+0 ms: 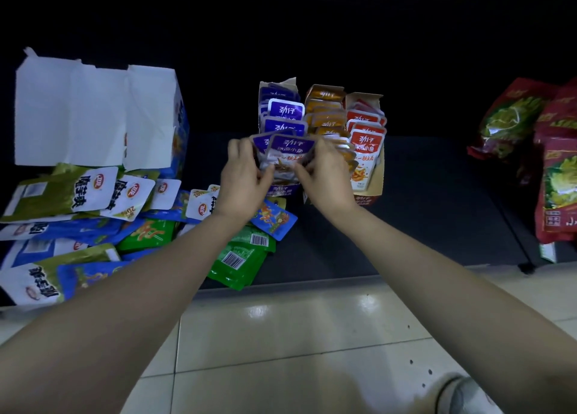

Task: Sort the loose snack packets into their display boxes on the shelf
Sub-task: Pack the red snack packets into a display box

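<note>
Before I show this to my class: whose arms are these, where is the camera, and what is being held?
No machine here: one camera on a person's head looks down, so both bare arms reach in from below. The left hand and right hand together grip a few purple snack packets at the purple display box. An orange box and a red box stand beside it. Loose green and blue packets lie piled on the dark shelf, left.

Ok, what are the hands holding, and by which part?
A small stack of purple snack packets: the left hand pinches its left edge, the right hand its right edge.
</note>
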A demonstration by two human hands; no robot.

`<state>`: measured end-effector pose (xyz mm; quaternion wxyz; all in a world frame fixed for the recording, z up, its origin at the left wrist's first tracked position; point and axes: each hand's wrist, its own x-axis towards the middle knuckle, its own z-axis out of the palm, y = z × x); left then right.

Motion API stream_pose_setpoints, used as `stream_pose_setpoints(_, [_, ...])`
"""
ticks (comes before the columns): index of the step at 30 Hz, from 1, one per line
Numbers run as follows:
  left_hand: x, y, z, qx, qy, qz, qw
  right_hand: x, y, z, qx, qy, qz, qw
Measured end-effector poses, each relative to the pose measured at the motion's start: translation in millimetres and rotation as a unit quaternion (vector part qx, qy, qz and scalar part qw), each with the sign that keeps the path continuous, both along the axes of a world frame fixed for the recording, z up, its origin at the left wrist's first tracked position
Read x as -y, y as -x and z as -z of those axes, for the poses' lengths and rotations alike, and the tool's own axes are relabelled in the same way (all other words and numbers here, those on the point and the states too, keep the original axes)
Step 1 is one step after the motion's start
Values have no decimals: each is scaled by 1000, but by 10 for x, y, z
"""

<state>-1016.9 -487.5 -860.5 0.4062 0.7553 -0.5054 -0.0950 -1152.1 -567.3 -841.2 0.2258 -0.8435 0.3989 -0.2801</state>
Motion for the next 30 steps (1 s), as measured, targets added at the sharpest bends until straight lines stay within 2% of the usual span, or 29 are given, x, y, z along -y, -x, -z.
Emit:
stream_pose_setpoints(3, [-27, 32, 31, 10, -18, 5, 1000, 86, -36, -29, -81, 13, -19, 996])
stream_pose_setpoints(8, [-54, 4, 24, 13, -26, 8, 1000, 108, -12, -93, 26, -36, -16, 999])
stream_pose_setpoints(11, [-50, 4, 19, 5, -30, 6, 1000, 130, 26, -80, 1, -17, -17, 1000])
stream_pose_setpoints(15, [-13, 33, 26, -1, -34, 11, 999, 163, 25, -123, 24, 7, -38, 999])
stream_pose_setpoints(20, [0, 70, 26, -12, -21, 22, 999, 143, 85, -128, -38, 68, -82, 994])
stream_pose_setpoints(27, [24, 16, -29, -31, 24, 23, 999, 122, 45, -92, 25, 6, -35, 999])
stream_pose_setpoints(30, [21, -19, 9, -29, 0, 11, 1000, 111, 24, -106, -16, 1, -30, 999])
